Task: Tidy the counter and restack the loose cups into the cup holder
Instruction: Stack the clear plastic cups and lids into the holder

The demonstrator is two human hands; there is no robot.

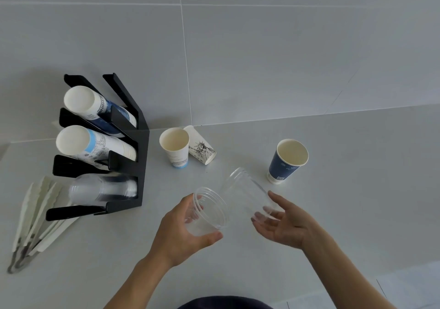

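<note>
My left hand [183, 232] grips a clear plastic cup [209, 210] with its mouth facing right. My right hand [283, 223] holds a second clear plastic cup [245, 189] by its base, tilted with its mouth pointing up-left. The two cups sit close together, apart, above the counter. A black cup holder [140, 151] at the left carries three slanted stacks: blue paper cups on top, white printed paper cups in the middle, clear cups at the bottom. Loose on the counter are a white paper cup [175, 148], a statue-print cup [202, 148] lying behind it, and a blue paper cup [287, 161].
White tongs [35, 216] lie at the far left beside the holder's base. The grey counter [357, 189] meets a grey tiled wall [262, 58] behind the cups. A dark garment shows at the bottom edge.
</note>
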